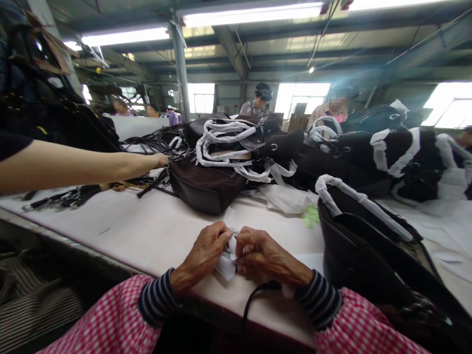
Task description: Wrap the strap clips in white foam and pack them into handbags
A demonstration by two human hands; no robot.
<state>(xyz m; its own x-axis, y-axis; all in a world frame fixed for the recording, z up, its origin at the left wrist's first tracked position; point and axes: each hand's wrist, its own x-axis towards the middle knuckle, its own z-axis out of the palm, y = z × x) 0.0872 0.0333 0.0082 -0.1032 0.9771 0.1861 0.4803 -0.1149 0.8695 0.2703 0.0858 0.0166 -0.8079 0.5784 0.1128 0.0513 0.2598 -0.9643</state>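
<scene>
Close to the table's front edge, my left hand [207, 251] and my right hand [263, 254] meet over a piece of thin white wrapping paper [225, 265]. Both hands are closed, with fingers and thumbs pinching the paper between them. Whatever the paper wraps is mostly hidden by my fingers. A black strap [254, 297] hangs over the table edge below my right hand; I cannot tell whether it joins what I hold. Right of my right hand stands a dark handbag [350, 246], its handle [342, 194] wrapped in white paper.
Dark bags with paper-wrapped handles are piled along the white table [147, 231], among them a brown bag [206, 184]. Another person's arm [92, 164] reaches in from the left toward black straps [155, 140]. A green scrap [310, 216] lies near loose white paper. Several people are farther back.
</scene>
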